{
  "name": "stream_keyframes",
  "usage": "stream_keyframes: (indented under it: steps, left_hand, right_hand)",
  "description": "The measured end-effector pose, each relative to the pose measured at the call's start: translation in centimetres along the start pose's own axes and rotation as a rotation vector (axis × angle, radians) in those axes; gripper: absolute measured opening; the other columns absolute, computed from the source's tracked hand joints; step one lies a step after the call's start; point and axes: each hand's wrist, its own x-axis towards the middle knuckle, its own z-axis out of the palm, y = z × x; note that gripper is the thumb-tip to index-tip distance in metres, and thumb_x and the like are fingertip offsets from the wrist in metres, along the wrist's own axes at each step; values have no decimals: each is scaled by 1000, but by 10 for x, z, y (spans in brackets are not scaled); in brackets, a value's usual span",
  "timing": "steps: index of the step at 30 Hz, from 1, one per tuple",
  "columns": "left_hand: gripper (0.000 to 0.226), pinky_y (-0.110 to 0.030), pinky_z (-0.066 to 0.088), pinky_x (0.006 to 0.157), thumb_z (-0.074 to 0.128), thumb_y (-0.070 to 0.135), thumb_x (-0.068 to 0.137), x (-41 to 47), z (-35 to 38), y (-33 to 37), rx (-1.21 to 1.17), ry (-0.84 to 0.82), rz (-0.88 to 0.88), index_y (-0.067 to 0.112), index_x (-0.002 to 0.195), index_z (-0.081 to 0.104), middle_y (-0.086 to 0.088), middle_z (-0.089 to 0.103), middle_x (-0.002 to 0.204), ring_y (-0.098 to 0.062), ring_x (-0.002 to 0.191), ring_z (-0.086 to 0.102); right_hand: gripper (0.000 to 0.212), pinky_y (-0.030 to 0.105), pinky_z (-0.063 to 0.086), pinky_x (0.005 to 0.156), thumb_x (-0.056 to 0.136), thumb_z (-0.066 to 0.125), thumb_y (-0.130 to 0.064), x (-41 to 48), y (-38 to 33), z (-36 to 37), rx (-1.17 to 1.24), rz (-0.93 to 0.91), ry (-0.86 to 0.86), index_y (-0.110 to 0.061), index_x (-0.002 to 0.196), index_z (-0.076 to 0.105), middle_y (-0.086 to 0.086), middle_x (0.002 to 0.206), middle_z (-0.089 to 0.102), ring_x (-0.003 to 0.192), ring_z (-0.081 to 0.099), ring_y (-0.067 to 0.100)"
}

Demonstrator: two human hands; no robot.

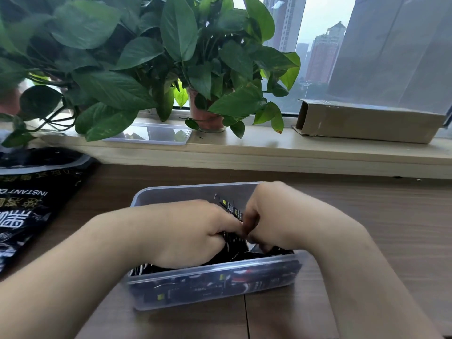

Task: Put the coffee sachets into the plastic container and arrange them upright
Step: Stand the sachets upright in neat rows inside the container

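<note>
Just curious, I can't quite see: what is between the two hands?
A black sachet, tilted, pokes up between the left hand and right hand, inside the container. The head view shows it.

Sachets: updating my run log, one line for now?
left hand: grips sachets | right hand: grips sachets | container: on table

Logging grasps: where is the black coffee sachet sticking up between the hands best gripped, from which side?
Its free upper end, pinched from above: the slim black coffee sachet leans up inside the clear plastic container, lower end buried.
</note>
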Motion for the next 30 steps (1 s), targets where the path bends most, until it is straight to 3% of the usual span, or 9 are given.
stream_keyframes:
  steps: [3,5,8,12,17,19,22,25,30]
  left_hand:
    - [70,-30,30,116,31,21,75,2,-7,-3,-4,-59,34,40,138,54,22,53,143,-1,136,37]
    - [73,-28,27,118,31,20,75,6,-9,-3,24,-83,56,42,140,52,25,48,145,1,136,32]
    - [70,-28,29,116,34,22,76,9,-7,-4,53,-80,85,44,138,54,28,49,142,1,132,31]
    - [65,-30,30,116,39,29,76,12,-3,-10,42,-64,83,48,136,54,33,48,138,3,130,29]
    - [65,-33,24,119,32,37,76,11,2,-8,27,-99,50,50,137,49,21,41,138,-2,133,23]
    - [63,-34,22,119,30,38,78,9,2,-8,46,-76,46,51,136,48,17,38,137,-6,135,23]
    - [56,-36,22,119,27,41,79,9,4,-8,53,-47,31,53,130,48,14,33,137,-9,136,20]
    - [49,-39,20,119,25,42,82,8,6,-5,58,-51,0,55,125,46,12,27,138,-12,136,18]
    - [42,-40,20,117,26,43,86,11,5,-2,86,-50,-47,49,121,48,8,28,136,-14,134,18]
  right_hand:
    - [13,18,58,61,80,72,-12,3,12,-8,165,-10,193,-24,79,79,-5,67,74,62,70,6]
    - [13,18,57,70,79,75,-16,12,15,-6,146,-35,289,-24,88,79,-9,76,74,71,69,4]
    - [20,25,59,79,80,74,-23,25,14,4,71,-70,281,-26,100,76,-8,89,72,82,67,9]
    - [22,30,59,76,82,72,-20,28,14,8,12,-83,237,-31,100,75,-7,93,71,85,67,15]
    - [19,22,35,47,82,67,-16,26,7,11,-133,-63,177,-27,69,60,-4,73,57,68,56,20]
    - [18,23,37,45,81,68,-11,29,9,11,-72,-31,221,-19,66,63,0,69,59,63,56,21]
    - [6,31,54,55,79,68,-13,27,16,9,45,-21,317,-12,74,71,5,68,65,67,62,25]
    - [16,38,59,68,77,70,-21,17,15,4,99,-18,310,-12,91,71,5,74,69,76,67,25]
    - [23,42,62,63,81,69,-18,6,7,-4,163,69,236,-6,100,68,12,74,74,69,72,29]
